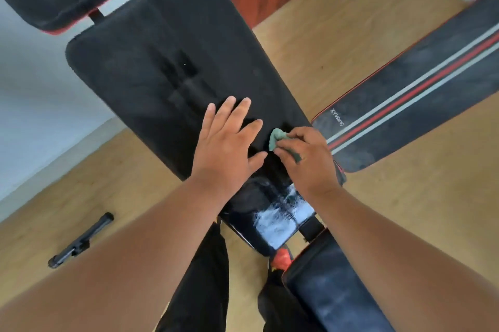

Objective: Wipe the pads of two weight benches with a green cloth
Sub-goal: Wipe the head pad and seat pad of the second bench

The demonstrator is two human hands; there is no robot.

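Left hand (226,142) flat on pad (151,69); right hand (307,158) pinches green cloth (276,138)

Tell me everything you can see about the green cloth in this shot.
The green cloth is a small, pale green rag, soft and crumpled, bunched into a wad rather than spread flat. Most of it is hidden under the right hand, whose fingers pinch it; only a folded lump sticks out past the fingertips, and a darker strip shows beneath them. It is pressed on the near end of the large black bench pad, close to that pad's right edge. The left hand lies flat on the pad beside it, not touching the cloth.
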